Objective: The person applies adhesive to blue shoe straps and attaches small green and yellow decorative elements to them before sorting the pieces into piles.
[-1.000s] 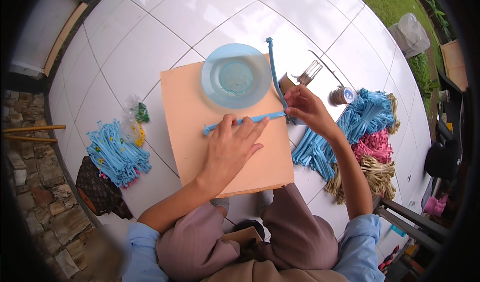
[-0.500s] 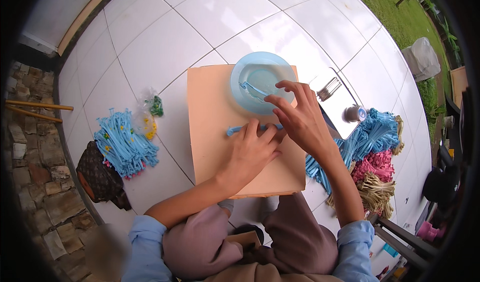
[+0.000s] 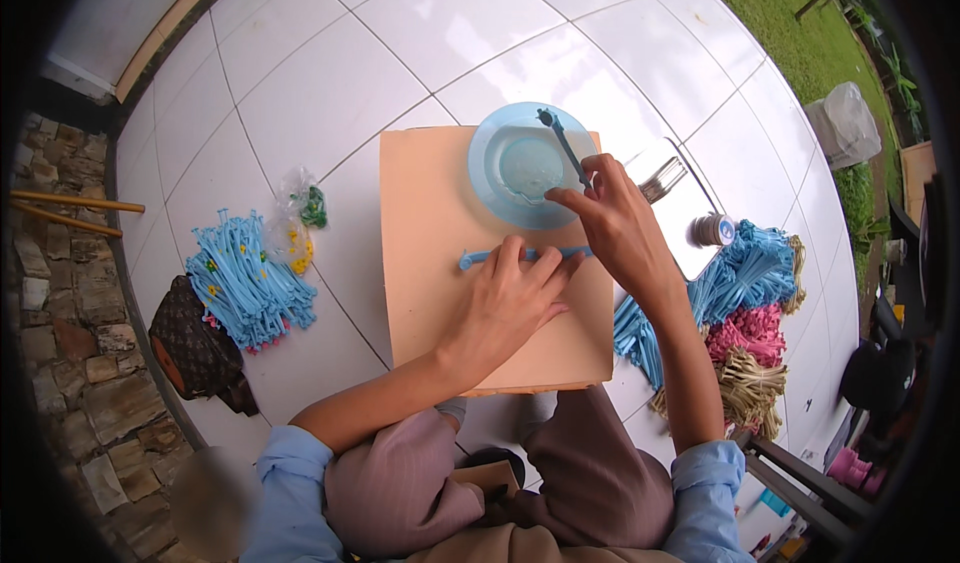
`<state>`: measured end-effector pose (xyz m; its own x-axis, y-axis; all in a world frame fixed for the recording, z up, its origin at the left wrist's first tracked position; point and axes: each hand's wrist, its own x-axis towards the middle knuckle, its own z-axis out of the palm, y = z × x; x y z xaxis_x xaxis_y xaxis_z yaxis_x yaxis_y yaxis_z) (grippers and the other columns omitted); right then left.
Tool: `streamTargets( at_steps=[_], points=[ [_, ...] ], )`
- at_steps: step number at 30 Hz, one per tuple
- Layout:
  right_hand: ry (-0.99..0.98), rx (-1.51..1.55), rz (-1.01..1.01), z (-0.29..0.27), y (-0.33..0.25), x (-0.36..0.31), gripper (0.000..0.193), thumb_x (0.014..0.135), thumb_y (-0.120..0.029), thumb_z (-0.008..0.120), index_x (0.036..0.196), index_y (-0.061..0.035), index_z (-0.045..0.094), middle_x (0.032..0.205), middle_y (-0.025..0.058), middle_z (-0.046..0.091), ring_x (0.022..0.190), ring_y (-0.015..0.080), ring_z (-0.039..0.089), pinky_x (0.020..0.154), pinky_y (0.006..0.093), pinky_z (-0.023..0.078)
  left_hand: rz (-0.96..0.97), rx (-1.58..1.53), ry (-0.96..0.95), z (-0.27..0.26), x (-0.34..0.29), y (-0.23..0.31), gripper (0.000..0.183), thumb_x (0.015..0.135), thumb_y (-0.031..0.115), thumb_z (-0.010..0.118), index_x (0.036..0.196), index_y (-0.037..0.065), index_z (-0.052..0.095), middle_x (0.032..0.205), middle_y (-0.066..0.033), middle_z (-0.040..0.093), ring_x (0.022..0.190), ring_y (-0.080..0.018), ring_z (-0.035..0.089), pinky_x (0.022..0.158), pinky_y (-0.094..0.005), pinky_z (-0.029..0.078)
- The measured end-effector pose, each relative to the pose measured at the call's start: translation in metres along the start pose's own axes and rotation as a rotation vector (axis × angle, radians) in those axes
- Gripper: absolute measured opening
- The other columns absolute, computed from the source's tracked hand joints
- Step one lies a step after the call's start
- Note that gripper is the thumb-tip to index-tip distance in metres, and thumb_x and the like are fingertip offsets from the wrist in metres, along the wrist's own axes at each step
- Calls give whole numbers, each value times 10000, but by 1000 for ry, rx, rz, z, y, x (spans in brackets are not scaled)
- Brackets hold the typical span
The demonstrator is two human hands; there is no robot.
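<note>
A cardboard-coloured board lies in front of me. On it is a slim light-blue strip with a knobbed left end. My left hand presses down on this strip with bent fingers, hiding its middle. At the board's far edge sits a round pale-blue plate with a whitish, wet-looking patch inside. Above the plate's right side, my right hand pinches a thin dark-blue stick with a knobbed tip, which points up and left.
A pile of blue strips lies left, beside small plastic bags and a brown patterned bag. On the right are a white tray with a spool and bundles of blue, pink and tan strips.
My right hand has lifted the stick from the plate, and its tip now points up above the plate's right side. My left hand stays on the strip.
</note>
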<state>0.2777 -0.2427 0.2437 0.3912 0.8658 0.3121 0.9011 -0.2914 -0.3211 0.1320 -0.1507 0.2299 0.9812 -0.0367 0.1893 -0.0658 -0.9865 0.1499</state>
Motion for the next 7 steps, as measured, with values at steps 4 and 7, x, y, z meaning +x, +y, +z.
streamTargets(
  at_steps=[4,7],
  points=[
    [-23,-20,16,-1,0,2,295,653,32,545,900,-84,657,940,95,474,849,222,534,706,333,473,-8,4,17,2,0,0,538,739,363,622,1220,162,489,937,-29,439,887,-236,416,690,-290,481],
    [-46,-45,-1,1,3,2,298,655,23,552,911,-84,659,957,97,475,859,220,533,716,328,476,-10,-3,2,2,-1,0,529,757,368,611,1228,165,482,971,-33,441,897,-235,413,696,-291,483]
  ],
)
